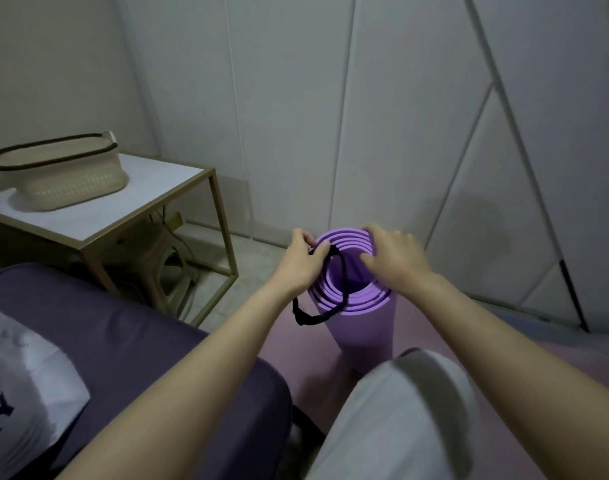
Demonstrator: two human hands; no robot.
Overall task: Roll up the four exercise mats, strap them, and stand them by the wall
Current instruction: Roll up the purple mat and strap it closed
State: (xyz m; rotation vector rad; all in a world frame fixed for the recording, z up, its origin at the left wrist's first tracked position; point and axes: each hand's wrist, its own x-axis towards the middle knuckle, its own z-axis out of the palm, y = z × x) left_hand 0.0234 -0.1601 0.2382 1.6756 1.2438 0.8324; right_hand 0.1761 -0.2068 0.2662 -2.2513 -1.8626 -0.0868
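A rolled purple mat (360, 323) stands upright on a pink mat (303, 362) that lies flat on the floor. A black strap loop (341, 275) hangs across the roll's open top, and its knotted end (301, 315) dangles down the left side. My left hand (301, 265) pinches the strap at the roll's upper left rim. My right hand (393, 258) grips the rim on the right, with its fingers curled over the edge. My knee in grey cloth (410, 393) is just in front of the roll.
A white panelled wall (400, 133) rises right behind the roll. A gold-framed side table (130, 202) with a beige basket (64, 171) stands at the left, a stool beneath it. A dark purple cushion (123, 341) and a white bag (22, 393) fill the lower left.
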